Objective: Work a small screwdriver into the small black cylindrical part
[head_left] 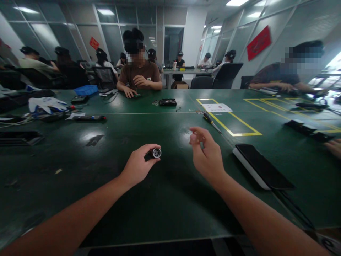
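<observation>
My left hand (140, 164) is closed around a small dark cylinder (156, 153) above the green table, with thumb and fingers on its sides. The cylinder's round, silver-rimmed end faces me and shows a recess with small details inside; its kind is unclear. To the right, my right hand (207, 156) is raised apart from the cylinder. Its thumb and fingers are bent together in a pinch and slightly blurred; whatever is between the tips cannot be made out. A screwdriver (212, 123) with a black and yellow handle lies beyond my right hand.
On the green table (165, 209), a black phone (262, 165) lies on a white block at right, with a cable. White gloves (48, 106), a dark pen-shaped tool (89, 118) and a blue tray (86, 90) are at left. Co-workers sit across and at far right.
</observation>
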Demonstrator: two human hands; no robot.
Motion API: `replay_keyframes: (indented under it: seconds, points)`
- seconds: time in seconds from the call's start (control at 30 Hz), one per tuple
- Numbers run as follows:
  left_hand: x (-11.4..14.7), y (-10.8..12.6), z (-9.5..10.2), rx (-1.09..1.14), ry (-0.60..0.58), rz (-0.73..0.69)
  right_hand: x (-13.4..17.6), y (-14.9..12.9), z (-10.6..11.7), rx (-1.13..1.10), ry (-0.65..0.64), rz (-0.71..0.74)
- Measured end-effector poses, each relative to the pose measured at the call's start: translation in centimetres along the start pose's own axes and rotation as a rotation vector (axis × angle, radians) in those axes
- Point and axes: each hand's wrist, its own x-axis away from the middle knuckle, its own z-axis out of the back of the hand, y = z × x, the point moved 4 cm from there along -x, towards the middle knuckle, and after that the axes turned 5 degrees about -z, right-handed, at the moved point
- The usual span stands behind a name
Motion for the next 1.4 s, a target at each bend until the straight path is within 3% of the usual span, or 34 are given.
replay_keyframes:
  seconds: [0.1,0.2,0.37,0.5,0.63,0.77,0.9,1.0,1.23,1.4]
  points:
    - [0.0,0.3,-0.1,0.008,-0.009,-0.009,-2.9,2.3,2.4,0.289,0.179,-0.104]
    - [0.0,0.3,-0.1,0.006,-0.015,-0.011,-4.7,4.7,5.0,0.476,0.238,-0.332]
    - [0.0,0.3,0.1,0.017,-0.009,0.002,-4.8,6.9,6.8,0.615,0.081,-0.633]
    - [0.0,0.6,0.3,0.024,0.000,0.016,-4.9,8.3,6.9,0.661,-0.021,-0.724]
    - [0.0,0.7,0.4,0.037,0.011,0.016,-5.2,9.1,7.4,0.624,-0.010,-0.756]
    - [0.0,0.3,0.4,0.063,0.033,0.013,-5.3,7.6,8.0,0.599,0.163,-0.624]
    - [-0.1,-0.2,0.4,0.114,0.071,0.003,-4.6,3.7,6.9,0.390,0.355,-0.185]
    - [-0.3,-0.7,0.5,0.123,0.089,0.005,-3.1,1.2,4.7,0.149,0.271,-0.012]
    - [-0.5,-1.3,0.8,0.051,0.121,-0.026,0.8,-1.9,0.8,-0.293,-0.046,0.000]
    - [-0.6,-0.8,1.0,0.023,0.124,-0.050,1.7,-2.7,-0.9,-0.344,-0.309,0.028]
